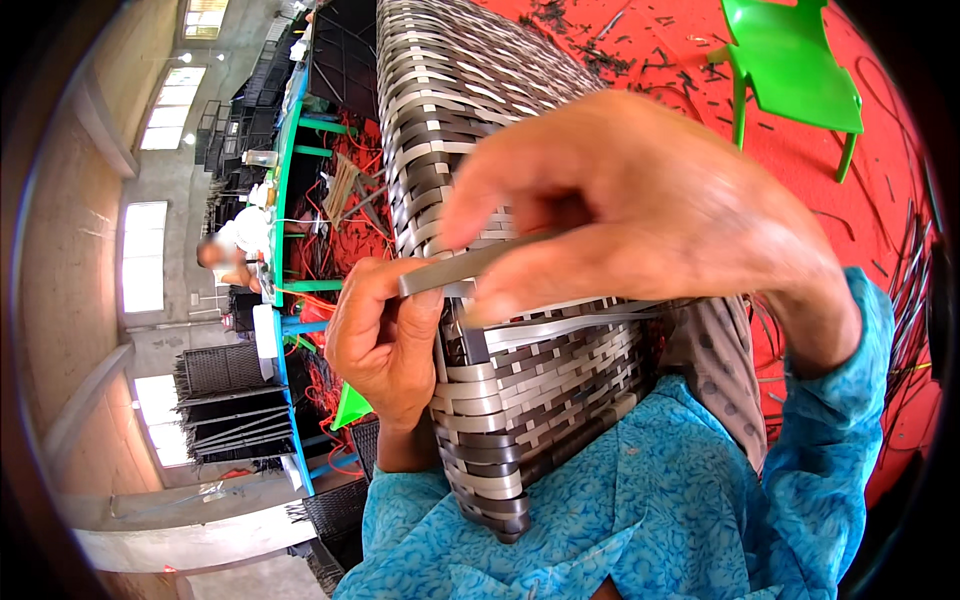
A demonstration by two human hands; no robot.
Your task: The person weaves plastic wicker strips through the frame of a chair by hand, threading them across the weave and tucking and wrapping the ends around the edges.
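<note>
A woven panel or basket side [560, 385] of brown and silvery flat plastic strips leans up against my lap, its edge toward me. At this edge my left hand [385, 345] is closed, thumb and forefinger pinching a flat grey-brown weaving strip [455, 268] near its end. Above the weave arches my right hand [650, 215], slightly blurred, its thumb and forefinger apart on either side of the strip. Part of the strip disappears behind the right thumb and palm. A loose silvery strip [560, 325] runs across the weave below that hand.
A green plastic chair [795, 70] stands at the far right on a red floor [690, 130] littered with dark strip scraps. Loose long strips [905, 310] lie at the right. To the left, a person [240, 240] is beside a green-edged table [283, 190], with dark woven panels [230, 400] nearby.
</note>
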